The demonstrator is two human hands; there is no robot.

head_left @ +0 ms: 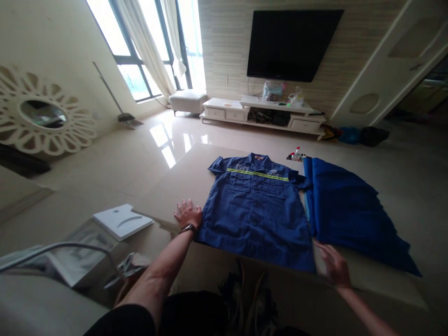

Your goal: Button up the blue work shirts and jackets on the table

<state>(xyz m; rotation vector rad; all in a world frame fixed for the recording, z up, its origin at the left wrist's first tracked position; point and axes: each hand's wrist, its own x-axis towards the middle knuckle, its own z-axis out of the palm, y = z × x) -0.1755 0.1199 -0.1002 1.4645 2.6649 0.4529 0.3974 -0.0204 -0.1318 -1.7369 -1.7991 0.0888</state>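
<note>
A navy blue short-sleeved work shirt (254, 212) lies spread flat, front side up, on the pale table (175, 182). It is buttoned, with two chest pockets and a yellow-green stripe across the chest; its collar points away from me. My left hand (188, 213), a watch on the wrist, rests flat on the table with fingers spread, against the shirt's left lower edge. My right hand (333, 265) is slightly blurred, its fingers stretched out near the lower right corner of the shirt. Both hands look empty. Beside the shirt on the right lies a stack of blue cloth (346, 214).
Bottles with red caps (297, 153) stand past the table's far edge. To the left, a white box (122, 221) sits low beside the table. A TV stand (224, 112) and a pale ottoman (188, 100) line the far wall. My shoes (257, 298) show below the near edge.
</note>
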